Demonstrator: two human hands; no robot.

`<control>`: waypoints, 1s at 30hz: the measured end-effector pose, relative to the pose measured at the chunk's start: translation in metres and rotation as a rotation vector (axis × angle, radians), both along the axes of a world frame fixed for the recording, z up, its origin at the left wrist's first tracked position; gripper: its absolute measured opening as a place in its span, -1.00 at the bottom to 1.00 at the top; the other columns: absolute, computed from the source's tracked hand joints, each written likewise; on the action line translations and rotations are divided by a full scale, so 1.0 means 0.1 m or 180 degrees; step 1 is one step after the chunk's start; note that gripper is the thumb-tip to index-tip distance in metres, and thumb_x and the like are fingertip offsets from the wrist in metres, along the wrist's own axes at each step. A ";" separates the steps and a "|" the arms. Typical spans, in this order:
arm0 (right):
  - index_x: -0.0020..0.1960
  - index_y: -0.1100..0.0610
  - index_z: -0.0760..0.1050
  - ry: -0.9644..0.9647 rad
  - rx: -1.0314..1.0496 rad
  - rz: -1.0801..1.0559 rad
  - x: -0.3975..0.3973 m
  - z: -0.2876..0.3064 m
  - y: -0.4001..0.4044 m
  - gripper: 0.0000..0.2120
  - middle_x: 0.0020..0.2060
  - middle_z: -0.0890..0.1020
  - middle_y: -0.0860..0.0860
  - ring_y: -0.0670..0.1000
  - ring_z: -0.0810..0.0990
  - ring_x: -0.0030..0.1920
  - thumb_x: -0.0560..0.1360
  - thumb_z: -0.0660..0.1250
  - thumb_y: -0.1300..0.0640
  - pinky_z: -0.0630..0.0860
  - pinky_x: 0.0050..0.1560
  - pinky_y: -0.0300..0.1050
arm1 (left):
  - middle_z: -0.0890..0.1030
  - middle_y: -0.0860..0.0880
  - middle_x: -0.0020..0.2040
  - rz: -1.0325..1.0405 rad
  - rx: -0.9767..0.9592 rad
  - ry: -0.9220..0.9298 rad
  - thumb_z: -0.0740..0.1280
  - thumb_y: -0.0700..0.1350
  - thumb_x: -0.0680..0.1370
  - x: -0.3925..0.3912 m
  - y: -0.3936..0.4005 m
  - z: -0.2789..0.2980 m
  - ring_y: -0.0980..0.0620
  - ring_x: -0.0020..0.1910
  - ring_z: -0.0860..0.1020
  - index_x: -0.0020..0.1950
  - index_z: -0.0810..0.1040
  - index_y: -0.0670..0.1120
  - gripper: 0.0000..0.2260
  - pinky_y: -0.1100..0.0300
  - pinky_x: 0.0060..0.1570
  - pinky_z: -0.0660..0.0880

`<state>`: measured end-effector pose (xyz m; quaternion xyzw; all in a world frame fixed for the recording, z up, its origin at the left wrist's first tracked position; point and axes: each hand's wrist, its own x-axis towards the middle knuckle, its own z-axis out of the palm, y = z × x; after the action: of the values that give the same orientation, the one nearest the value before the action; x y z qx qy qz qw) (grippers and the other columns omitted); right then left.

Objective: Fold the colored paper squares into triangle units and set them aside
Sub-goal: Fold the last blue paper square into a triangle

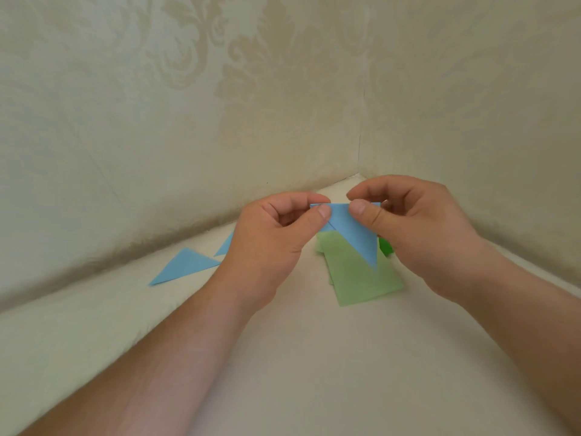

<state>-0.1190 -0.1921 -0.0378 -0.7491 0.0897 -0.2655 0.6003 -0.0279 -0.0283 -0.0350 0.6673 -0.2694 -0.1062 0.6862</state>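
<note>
A blue paper, folded to a triangle with its point hanging down, is held above the table between both hands. My left hand pinches its upper left corner with thumb and forefinger. My right hand pinches the top edge near the middle. Under the paper lies a small stack of light green paper squares. A darker green paper peeks out beside my right hand. A folded blue triangle lies flat to the left, and a second blue triangle shows partly behind my left hand.
The white table sits in a corner formed by two walls with pale patterned wallpaper, close behind the hands and to the right.
</note>
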 end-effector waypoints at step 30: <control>-0.17 -0.02 0.68 0.0208 -0.0168 0.0140 -0.01 -0.01 0.06 -0.92 -0.35 0.56 0.13 0.00 0.40 -0.35 0.51 0.50 0.07 0.31 -0.34 -0.11 | 0.50 0.12 -0.39 -0.0031 0.0465 -0.0891 0.45 -0.19 0.58 0.00 0.02 -0.05 0.17 -0.42 0.36 -0.19 0.68 0.01 -0.83 0.35 -0.38 0.31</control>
<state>-0.1204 -0.1865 -0.0386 -0.7747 0.0858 -0.2298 0.5828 -0.0279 -0.0259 -0.0398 0.7223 -0.3572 -0.0348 0.5911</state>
